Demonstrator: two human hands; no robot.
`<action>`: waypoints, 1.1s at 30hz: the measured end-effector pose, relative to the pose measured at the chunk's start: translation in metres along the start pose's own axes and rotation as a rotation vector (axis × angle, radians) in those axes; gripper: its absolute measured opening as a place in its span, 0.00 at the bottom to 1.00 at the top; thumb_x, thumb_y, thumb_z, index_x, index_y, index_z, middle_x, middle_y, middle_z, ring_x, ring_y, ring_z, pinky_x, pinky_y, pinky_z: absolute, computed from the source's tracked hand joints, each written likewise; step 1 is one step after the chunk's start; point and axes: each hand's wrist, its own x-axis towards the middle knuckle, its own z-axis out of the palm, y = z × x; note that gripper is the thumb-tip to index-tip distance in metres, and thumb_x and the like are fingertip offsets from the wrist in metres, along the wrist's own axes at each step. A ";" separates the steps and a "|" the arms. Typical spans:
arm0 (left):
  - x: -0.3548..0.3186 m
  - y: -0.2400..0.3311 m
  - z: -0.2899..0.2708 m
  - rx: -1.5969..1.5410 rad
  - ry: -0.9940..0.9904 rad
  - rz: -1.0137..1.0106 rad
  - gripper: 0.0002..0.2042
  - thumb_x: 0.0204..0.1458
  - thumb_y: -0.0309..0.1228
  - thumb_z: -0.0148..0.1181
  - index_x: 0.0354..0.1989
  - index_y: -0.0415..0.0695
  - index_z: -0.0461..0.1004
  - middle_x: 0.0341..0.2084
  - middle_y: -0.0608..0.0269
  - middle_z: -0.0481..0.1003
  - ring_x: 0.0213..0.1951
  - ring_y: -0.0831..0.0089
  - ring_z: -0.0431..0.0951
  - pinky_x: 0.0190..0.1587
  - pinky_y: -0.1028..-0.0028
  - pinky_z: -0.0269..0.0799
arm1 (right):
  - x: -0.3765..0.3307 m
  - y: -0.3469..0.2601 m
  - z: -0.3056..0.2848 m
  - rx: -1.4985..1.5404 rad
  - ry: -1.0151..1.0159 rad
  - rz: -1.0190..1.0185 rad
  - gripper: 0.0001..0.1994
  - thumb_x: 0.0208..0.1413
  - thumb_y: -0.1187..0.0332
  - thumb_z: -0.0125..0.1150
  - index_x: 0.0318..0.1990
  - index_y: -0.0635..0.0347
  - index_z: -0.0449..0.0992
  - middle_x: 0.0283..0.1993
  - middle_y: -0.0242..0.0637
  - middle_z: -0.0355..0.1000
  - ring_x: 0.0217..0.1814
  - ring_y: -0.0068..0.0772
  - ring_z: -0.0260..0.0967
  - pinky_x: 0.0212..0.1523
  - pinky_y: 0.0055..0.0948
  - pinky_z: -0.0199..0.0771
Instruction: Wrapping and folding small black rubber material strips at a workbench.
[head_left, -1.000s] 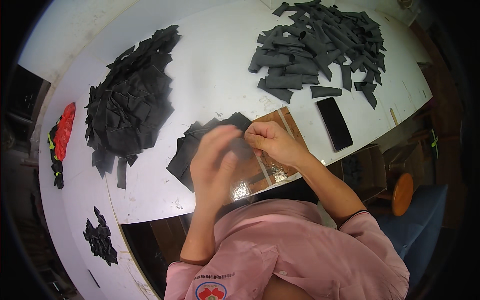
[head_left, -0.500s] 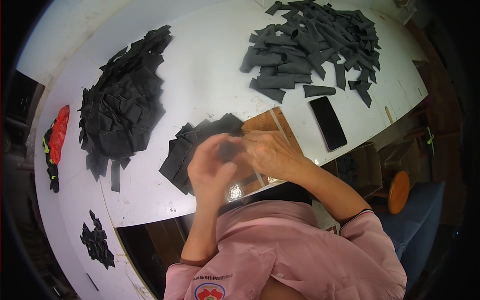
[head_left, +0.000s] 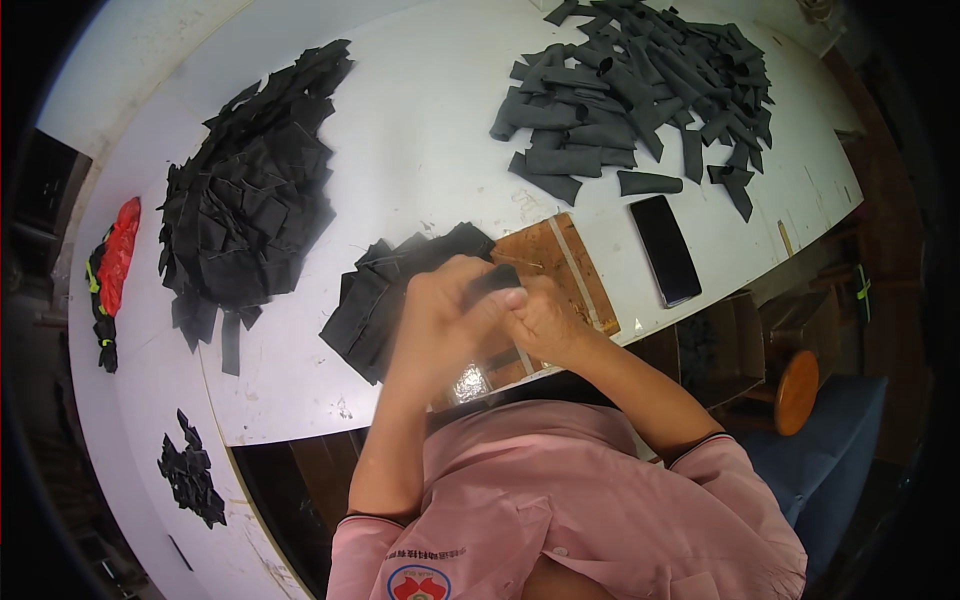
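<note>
Both hands meet just above the near edge of the white counter (head_left: pixel 430 130). The left hand (head_left: pixel 440 320) and the right hand (head_left: pixel 545 322) are closed together on one small black fabric piece (head_left: pixel 492 280), and only a dark corner of it shows between the fingers (head_left: pixel 512 298); the rest is hidden by the knuckles. I judge this piece is light, thin and soft, so it will bend and fold easily and will not slip much. The best place to hold it seems to be at its two short ends, one end for each hand. Its long axis I cannot tell surely, but the visible part seems to run from the left hand toward the right hand.

Directly under and left of the fingers lies a low stack of flat black pieces (head_left: pixel 385 295). Under the right hand is a brown wooden board (head_left: pixel 560 260). Farther left is a large heap of black pieces (head_left: pixel 250 200). Far beyond the fingers is a pile of rolled grey strips (head_left: pixel 640 90), and to the right a dark phone (head_left: pixel 666 250) lies flat
</note>
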 end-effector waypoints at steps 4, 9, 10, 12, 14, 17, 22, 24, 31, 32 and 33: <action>-0.006 -0.026 0.010 -0.128 0.214 0.129 0.08 0.40 0.25 0.59 0.31 0.38 0.71 0.25 0.63 0.73 0.25 0.81 0.70 0.29 0.82 0.65 | 0.003 0.000 0.000 0.036 -0.112 0.112 0.12 0.48 0.63 0.53 0.32 0.64 0.70 0.22 0.41 0.67 0.24 0.45 0.66 0.23 0.35 0.65; -0.012 -0.011 0.007 -0.177 0.368 0.191 0.07 0.41 0.23 0.58 0.30 0.38 0.72 0.24 0.63 0.73 0.26 0.79 0.71 0.30 0.81 0.66 | 0.010 -0.014 -0.008 -0.058 -0.112 0.012 0.10 0.48 0.64 0.54 0.31 0.62 0.70 0.23 0.41 0.68 0.25 0.44 0.67 0.22 0.35 0.65; -0.006 -0.003 0.001 -0.052 0.191 0.199 0.06 0.41 0.24 0.57 0.29 0.37 0.72 0.23 0.61 0.73 0.26 0.76 0.71 0.30 0.79 0.65 | 0.010 -0.016 -0.008 -0.053 -0.031 -0.007 0.10 0.48 0.64 0.54 0.30 0.62 0.70 0.23 0.41 0.68 0.25 0.44 0.67 0.22 0.35 0.65; 0.008 -0.011 -0.004 0.053 -0.026 0.198 0.06 0.42 0.26 0.55 0.26 0.36 0.72 0.21 0.58 0.70 0.24 0.68 0.69 0.28 0.75 0.64 | 0.000 -0.003 0.004 -0.028 -0.010 0.040 0.09 0.48 0.64 0.54 0.29 0.62 0.70 0.22 0.42 0.67 0.24 0.44 0.66 0.22 0.36 0.65; 0.007 -0.015 -0.009 0.041 -0.042 0.186 0.06 0.42 0.27 0.55 0.26 0.36 0.72 0.21 0.58 0.70 0.24 0.69 0.69 0.28 0.76 0.64 | -0.004 0.002 0.009 0.002 0.012 0.081 0.09 0.48 0.65 0.54 0.29 0.62 0.70 0.21 0.42 0.67 0.23 0.44 0.66 0.22 0.36 0.64; 0.000 -0.018 -0.003 0.061 0.006 0.144 0.07 0.42 0.26 0.56 0.28 0.36 0.72 0.25 0.58 0.72 0.26 0.73 0.71 0.30 0.77 0.65 | -0.004 0.003 0.009 -0.112 -0.044 0.076 0.09 0.47 0.64 0.55 0.27 0.62 0.70 0.21 0.43 0.66 0.23 0.45 0.66 0.23 0.38 0.65; -0.013 -0.018 0.003 -0.118 0.343 0.320 0.10 0.44 0.22 0.55 0.37 0.37 0.70 0.31 0.57 0.73 0.32 0.73 0.73 0.34 0.80 0.67 | 0.002 -0.006 -0.001 -0.186 -0.093 0.067 0.12 0.47 0.61 0.55 0.23 0.62 0.69 0.20 0.41 0.66 0.23 0.43 0.66 0.24 0.37 0.64; -0.016 -0.014 0.000 -0.275 0.309 0.390 0.08 0.50 0.25 0.51 0.38 0.38 0.66 0.30 0.54 0.71 0.33 0.68 0.71 0.40 0.72 0.66 | 0.008 -0.015 -0.008 -0.217 -0.131 0.086 0.14 0.47 0.60 0.55 0.21 0.62 0.69 0.20 0.41 0.66 0.23 0.42 0.66 0.23 0.35 0.64; -0.020 -0.026 -0.010 -0.909 0.272 0.184 0.06 0.50 0.30 0.52 0.33 0.41 0.67 0.30 0.60 0.69 0.38 0.67 0.67 0.46 0.68 0.62 | 0.012 -0.011 -0.001 -0.299 -0.192 0.054 0.17 0.46 0.58 0.55 0.15 0.60 0.65 0.17 0.39 0.64 0.21 0.39 0.65 0.20 0.33 0.63; -0.020 -0.024 -0.009 -0.903 0.282 0.182 0.06 0.50 0.30 0.53 0.33 0.41 0.68 0.29 0.60 0.69 0.37 0.67 0.67 0.46 0.68 0.62 | 0.011 -0.011 -0.001 -0.300 -0.192 0.053 0.17 0.46 0.58 0.55 0.15 0.60 0.65 0.17 0.39 0.64 0.21 0.39 0.65 0.20 0.33 0.63; -0.019 -0.022 -0.009 -0.904 0.282 0.184 0.06 0.50 0.30 0.53 0.33 0.41 0.68 0.29 0.60 0.69 0.37 0.67 0.67 0.46 0.68 0.62 | 0.011 -0.012 -0.002 -0.322 -0.192 0.051 0.17 0.46 0.59 0.56 0.15 0.60 0.65 0.16 0.39 0.64 0.20 0.39 0.65 0.20 0.33 0.63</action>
